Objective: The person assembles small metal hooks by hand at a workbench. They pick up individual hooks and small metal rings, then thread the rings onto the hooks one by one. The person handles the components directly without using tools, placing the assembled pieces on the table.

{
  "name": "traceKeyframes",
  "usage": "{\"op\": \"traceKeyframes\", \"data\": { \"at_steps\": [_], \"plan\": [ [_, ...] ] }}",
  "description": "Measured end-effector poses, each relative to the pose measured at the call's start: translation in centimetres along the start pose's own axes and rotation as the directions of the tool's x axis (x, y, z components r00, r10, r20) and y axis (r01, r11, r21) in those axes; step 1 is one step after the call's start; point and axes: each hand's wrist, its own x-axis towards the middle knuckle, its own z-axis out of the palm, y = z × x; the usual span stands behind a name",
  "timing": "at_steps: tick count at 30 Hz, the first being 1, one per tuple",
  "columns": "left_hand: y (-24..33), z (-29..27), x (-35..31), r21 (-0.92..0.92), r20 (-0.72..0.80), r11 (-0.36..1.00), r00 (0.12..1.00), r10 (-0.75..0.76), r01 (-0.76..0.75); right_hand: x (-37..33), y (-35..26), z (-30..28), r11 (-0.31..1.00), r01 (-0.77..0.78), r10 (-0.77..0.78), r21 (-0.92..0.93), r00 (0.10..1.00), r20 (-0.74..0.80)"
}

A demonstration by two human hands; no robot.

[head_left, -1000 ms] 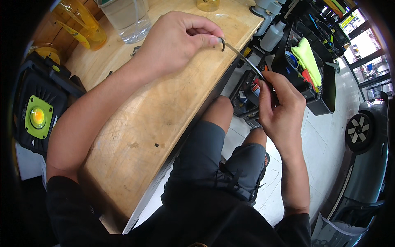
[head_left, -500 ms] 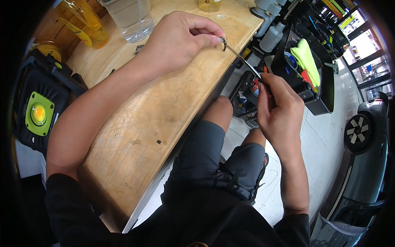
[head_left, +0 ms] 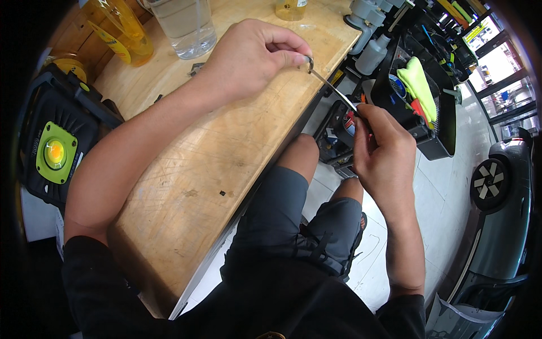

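Observation:
My left hand (head_left: 248, 59) is over the far right part of the wooden workbench (head_left: 175, 169). Its thumb and fingers pinch a small dark curved piece (head_left: 311, 64). From the right, my right hand (head_left: 387, 155) grips a slim metal tool (head_left: 337, 91) near its rear end, fingers curled round it. The tool's thin tip meets the dark piece, or lies very close to it, by my left fingertips. Whether the tool has one blade or two arms cannot be made out. A tiny black bit (head_left: 222, 193) lies on the bench.
A work lamp (head_left: 56, 152) stands at the left. Behind are an amber bottle (head_left: 121, 34), a clear container of liquid (head_left: 183, 28) and another amber container (head_left: 291, 8). Right of the bench sit a grey bottle (head_left: 372, 55) and a black bin (head_left: 446, 127) with a lime cloth (head_left: 419, 85). A car (head_left: 502, 226) stands farther right.
The view has shifted slightly. The tool's tip and the dark piece have changed angle a little, with more of the piece's curve showing. Both hands keep their grip.

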Motion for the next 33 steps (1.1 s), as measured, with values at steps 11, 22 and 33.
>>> {"op": "traceKeyframes", "data": {
  "at_steps": [11,22,33],
  "plan": [
    [0.2,0.0,-0.1,0.032,0.003,0.999,1.000,-0.005,0.004,0.1,-0.3,-1.4,0.999,0.026,-0.026,-0.021,1.000,-0.011],
    [0.3,0.0,0.0,0.060,-0.008,0.998,1.000,-0.002,0.002,0.3,0.3,-1.3,0.996,-0.033,0.036,0.077,0.999,-0.039],
    [0.4,0.0,0.0,0.046,0.000,0.999,1.000,-0.002,0.002,1.0,-0.1,-1.4,0.999,-0.037,0.040,0.036,0.998,-0.057]
  ]
}}
